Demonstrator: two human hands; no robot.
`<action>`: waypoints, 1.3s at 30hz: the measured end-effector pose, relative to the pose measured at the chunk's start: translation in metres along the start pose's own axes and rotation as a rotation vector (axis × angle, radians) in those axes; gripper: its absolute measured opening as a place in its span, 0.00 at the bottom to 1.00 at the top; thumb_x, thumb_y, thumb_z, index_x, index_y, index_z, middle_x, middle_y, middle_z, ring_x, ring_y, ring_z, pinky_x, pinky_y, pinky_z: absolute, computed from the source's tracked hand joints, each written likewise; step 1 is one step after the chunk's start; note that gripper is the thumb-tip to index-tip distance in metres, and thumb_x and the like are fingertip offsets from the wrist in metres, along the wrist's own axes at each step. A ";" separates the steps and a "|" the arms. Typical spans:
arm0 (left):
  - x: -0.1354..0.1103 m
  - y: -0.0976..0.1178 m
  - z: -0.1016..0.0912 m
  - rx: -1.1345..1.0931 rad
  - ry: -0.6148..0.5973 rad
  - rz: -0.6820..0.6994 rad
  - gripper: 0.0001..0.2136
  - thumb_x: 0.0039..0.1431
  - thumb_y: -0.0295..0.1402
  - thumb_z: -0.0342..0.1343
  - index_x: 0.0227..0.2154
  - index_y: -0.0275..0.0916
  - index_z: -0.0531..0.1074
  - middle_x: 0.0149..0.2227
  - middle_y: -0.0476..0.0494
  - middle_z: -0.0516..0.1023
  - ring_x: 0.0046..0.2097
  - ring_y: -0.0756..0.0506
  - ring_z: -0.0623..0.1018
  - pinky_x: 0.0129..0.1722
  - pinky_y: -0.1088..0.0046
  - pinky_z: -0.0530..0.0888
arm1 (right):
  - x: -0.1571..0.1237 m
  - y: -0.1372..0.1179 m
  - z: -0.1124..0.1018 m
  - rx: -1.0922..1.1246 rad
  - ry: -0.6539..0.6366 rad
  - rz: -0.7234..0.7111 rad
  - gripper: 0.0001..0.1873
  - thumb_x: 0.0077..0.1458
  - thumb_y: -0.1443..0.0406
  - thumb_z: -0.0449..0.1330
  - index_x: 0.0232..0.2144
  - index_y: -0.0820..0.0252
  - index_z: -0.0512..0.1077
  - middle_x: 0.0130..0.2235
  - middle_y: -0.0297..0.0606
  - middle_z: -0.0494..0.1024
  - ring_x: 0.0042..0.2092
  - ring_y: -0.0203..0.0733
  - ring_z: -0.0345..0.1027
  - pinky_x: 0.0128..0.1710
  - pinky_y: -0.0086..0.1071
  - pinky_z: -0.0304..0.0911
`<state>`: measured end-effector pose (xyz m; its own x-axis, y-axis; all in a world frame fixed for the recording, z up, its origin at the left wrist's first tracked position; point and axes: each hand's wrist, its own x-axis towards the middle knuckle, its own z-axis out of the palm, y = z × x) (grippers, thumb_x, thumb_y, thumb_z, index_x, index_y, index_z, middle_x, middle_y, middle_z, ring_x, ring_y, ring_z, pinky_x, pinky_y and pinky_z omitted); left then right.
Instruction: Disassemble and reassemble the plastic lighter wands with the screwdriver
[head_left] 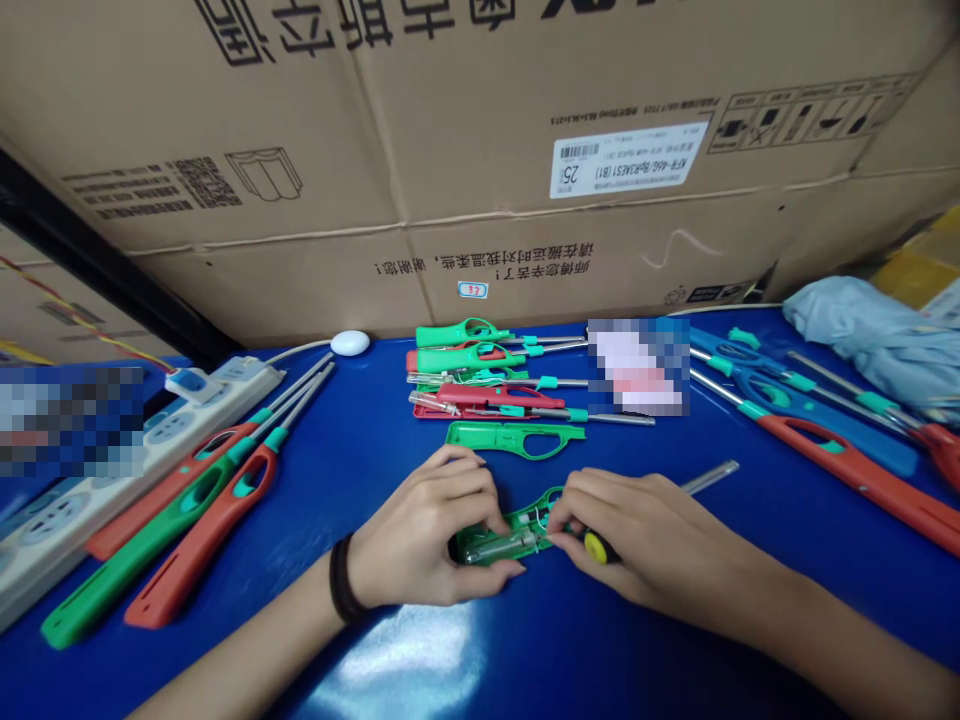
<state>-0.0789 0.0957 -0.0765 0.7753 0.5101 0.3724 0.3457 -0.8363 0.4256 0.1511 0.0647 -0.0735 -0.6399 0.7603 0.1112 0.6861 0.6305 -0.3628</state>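
Note:
An opened green long-nosed lighter (517, 532) lies on the blue table, its clear fuel tank (499, 546) and thin white wire exposed. My left hand (435, 530) is curled around the tank end, thumb below and fingers above. Over the trigger end, my right hand (622, 525) is closed with its fingertips pinched at the wire. A yellow-and-black tool handle (598, 547) pokes out from that palm; its tip is hidden. The lighter's metal tube (712, 477) emerges beyond my right hand. Just behind lies a loose green half shell (517, 438).
Several opened red and green lighters (487, 385) lie in a row behind. Assembled lighters (202, 500) rest at left by a white power strip (165, 430); more lighters (855, 470) lie at right beside a grey-blue cloth bag (862, 330). A large cardboard box (300, 220) walls the back.

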 end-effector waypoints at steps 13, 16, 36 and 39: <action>0.000 0.000 0.000 0.029 0.011 0.012 0.08 0.52 0.37 0.60 0.28 0.38 0.70 0.27 0.49 0.74 0.31 0.49 0.72 0.45 0.66 0.66 | 0.001 -0.005 -0.002 0.018 0.018 0.033 0.07 0.52 0.73 0.56 0.32 0.56 0.69 0.33 0.29 0.74 0.32 0.36 0.69 0.29 0.29 0.57; 0.000 0.000 0.000 0.034 0.012 0.015 0.08 0.52 0.37 0.60 0.28 0.38 0.70 0.27 0.49 0.74 0.31 0.49 0.72 0.45 0.65 0.66 | 0.001 -0.005 -0.003 0.017 0.023 0.033 0.07 0.52 0.73 0.56 0.32 0.56 0.69 0.33 0.29 0.74 0.32 0.36 0.70 0.29 0.30 0.58; -0.001 -0.001 0.002 0.033 0.058 0.037 0.07 0.53 0.35 0.61 0.29 0.38 0.71 0.26 0.49 0.75 0.31 0.48 0.72 0.42 0.66 0.67 | 0.000 -0.002 0.000 -0.024 -0.008 0.005 0.08 0.55 0.73 0.55 0.35 0.56 0.69 0.34 0.30 0.74 0.33 0.37 0.68 0.29 0.31 0.57; -0.001 -0.001 0.004 0.023 0.069 0.040 0.06 0.53 0.35 0.61 0.28 0.38 0.71 0.26 0.49 0.74 0.31 0.49 0.72 0.42 0.66 0.67 | 0.001 -0.002 0.001 -0.041 -0.008 0.000 0.07 0.55 0.73 0.55 0.34 0.56 0.69 0.34 0.31 0.73 0.33 0.37 0.68 0.28 0.30 0.57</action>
<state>-0.0780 0.0949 -0.0807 0.7508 0.4885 0.4447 0.3283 -0.8601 0.3905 0.1489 0.0637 -0.0730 -0.6426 0.7592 0.1034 0.6996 0.6364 -0.3249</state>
